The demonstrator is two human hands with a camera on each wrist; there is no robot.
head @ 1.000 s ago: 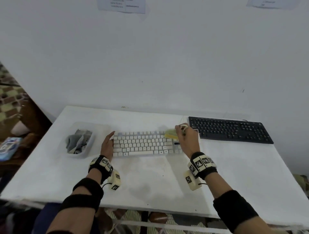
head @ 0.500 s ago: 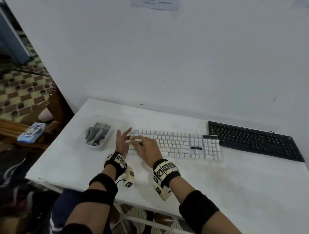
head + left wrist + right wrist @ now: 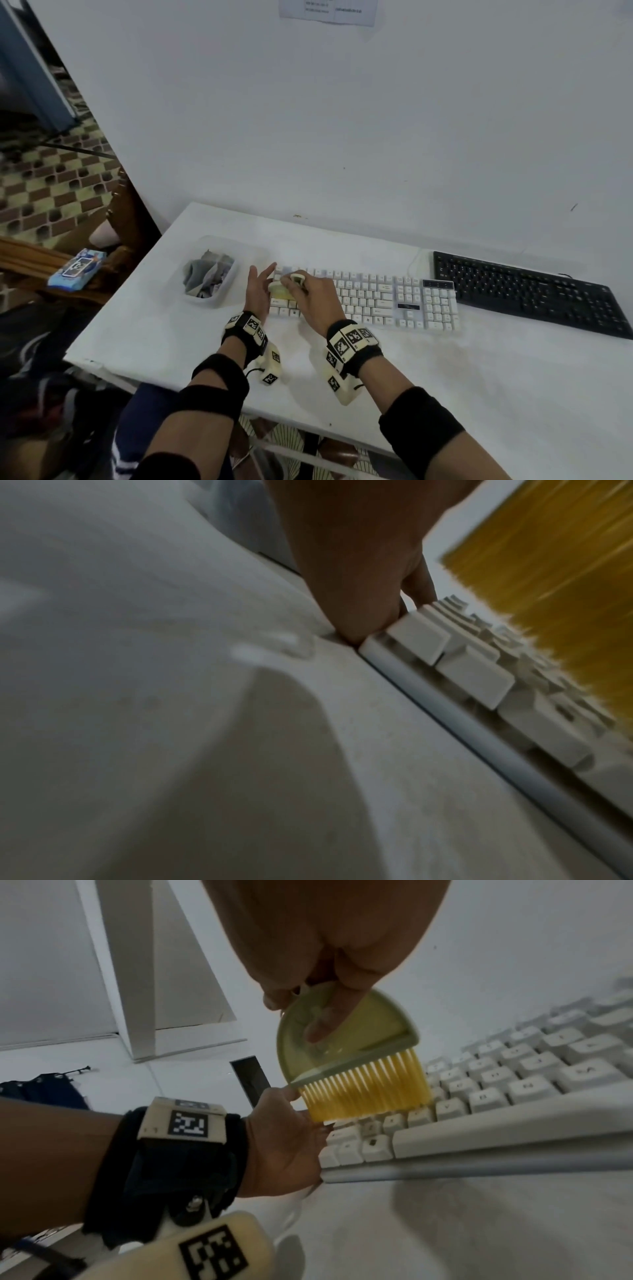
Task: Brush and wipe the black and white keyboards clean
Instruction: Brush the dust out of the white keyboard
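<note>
Head view, right hand: I saw my right hand [image 3: 313, 296] over the left end of the white keyboard [image 3: 376, 301], fingers curled round a small brush [image 3: 282, 289].
Head view, left hand: my left hand [image 3: 257, 291] lay at the keyboard's left edge, fingers straight and loosely spread, holding nothing.
Head view, keyboards: the white keyboard lay mid-tabletop [image 3: 479, 394]; the black keyboard [image 3: 527, 293] lay just beside its right end, angled toward the wall.
Head view, surroundings: a clear tub [image 3: 219, 298] with grey cloths [image 3: 207, 275] stood just left of my left hand; a paper sheet [image 3: 329, 10] hung on the wall.

Left wrist view, hand: my left hand [image 3: 356, 569] touched the tabletop [image 3: 171, 723], a fingertip against the corner of the white keyboard [image 3: 479, 674].
Left wrist view, brush: yellow bristles [image 3: 565, 588] hung blurred over the keys; I could not tell whether they touched.

Right wrist view, grip: my right hand [image 3: 322, 942] pinched the brush [image 3: 349, 1047] by its pale green, half-round back, thumb on its face.
Right wrist view, bristles: the yellow bristles [image 3: 366, 1091] pointed down at the left keys of the white keyboard [image 3: 496, 1096].
Right wrist view, other hand: my left hand [image 3: 284, 1139] lay flat beside the keyboard's end, close under the bristles.
</note>
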